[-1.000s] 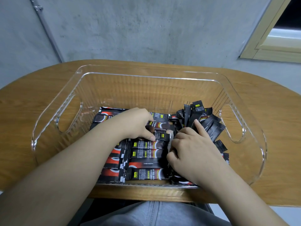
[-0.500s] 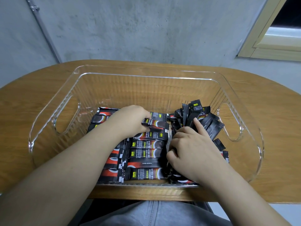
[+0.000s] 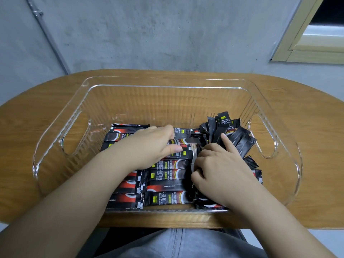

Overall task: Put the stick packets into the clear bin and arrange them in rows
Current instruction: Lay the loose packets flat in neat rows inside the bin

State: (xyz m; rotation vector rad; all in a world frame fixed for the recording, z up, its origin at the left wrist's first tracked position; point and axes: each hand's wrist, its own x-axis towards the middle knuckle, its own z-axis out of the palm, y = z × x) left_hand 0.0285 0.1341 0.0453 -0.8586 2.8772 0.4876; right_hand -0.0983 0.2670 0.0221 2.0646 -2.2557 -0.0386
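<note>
The clear bin [image 3: 167,86] stands on the wooden table. Black stick packets [image 3: 167,175] lie flat in two rows on its floor, left and middle. A loose bunch of packets [image 3: 240,138] stands jumbled at the right end. My left hand [image 3: 152,146] is over the far part of the middle row and pinches one packet [image 3: 188,140] between thumb and fingers. My right hand [image 3: 221,170] is beside the row's right ends, with its index finger straight against the loose bunch. Its other fingers curl downward, and their tips are hidden.
The oval wooden table [image 3: 28,127] ends close to my lap at the front. The bin's far half [image 3: 158,110] holds no packets. Handle cut-outs [image 3: 264,136] open in both end walls. A grey concrete wall rises behind the table.
My left hand has shifted a little farther back along the middle row with a packet. My right hand has stayed where it was against the loose bunch.
</note>
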